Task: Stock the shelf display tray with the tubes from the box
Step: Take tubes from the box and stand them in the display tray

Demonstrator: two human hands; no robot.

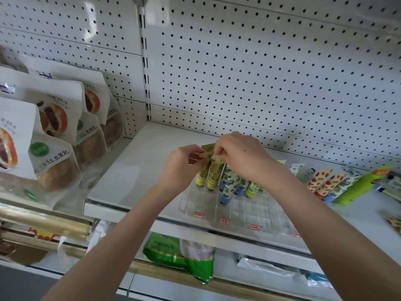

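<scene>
Both hands meet over the back left corner of the clear display tray (pixel 256 210). My left hand (pixel 184 162) pinches the crimped top of a yellow tube (pixel 201 177), and my right hand (pixel 240 155) is curled on the top of the next tube (pixel 213 178). A few blue tubes (pixel 227 183) stand in the tray's rear rows, while its front rows hold nothing. Loose tubes (pixel 323 183) lie on the shelf (pixel 141 170) right of the tray, so I judge the job under half done.

The white shelf (pixel 138 170) carries a clear display tray (pixel 260 211) at its front edge; loose patterned tubes (pixel 325 183) and a green box (pixel 358 187) lie to its right.
</scene>
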